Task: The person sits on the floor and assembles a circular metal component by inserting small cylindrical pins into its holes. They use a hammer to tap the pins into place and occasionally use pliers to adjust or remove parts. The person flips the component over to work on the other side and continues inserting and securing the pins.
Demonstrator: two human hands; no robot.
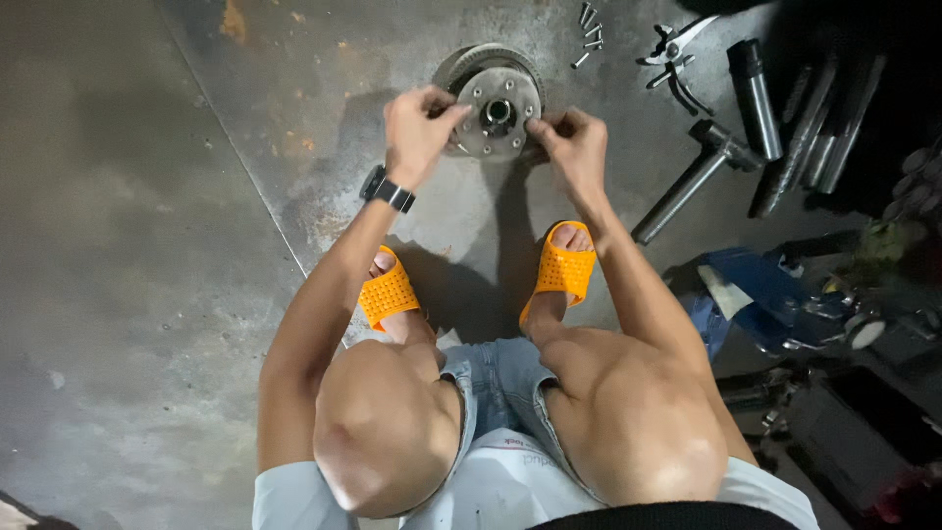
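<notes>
Crouched over the round metal hub (496, 101) lying flat on the concrete floor (128, 245), both hands are pinching at its face, left hand (417, 128) on the near-left edge, right hand (569, 147) on the near-right, seemingly working its studs, with loose bolts (589, 34) lying just beyond the hub, so careful fingertip alignment looks needed.

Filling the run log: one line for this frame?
left hand: grips hub disc rim | right hand: on disc's other edge | disc: flat on floor | bolts: beyond disc
</notes>
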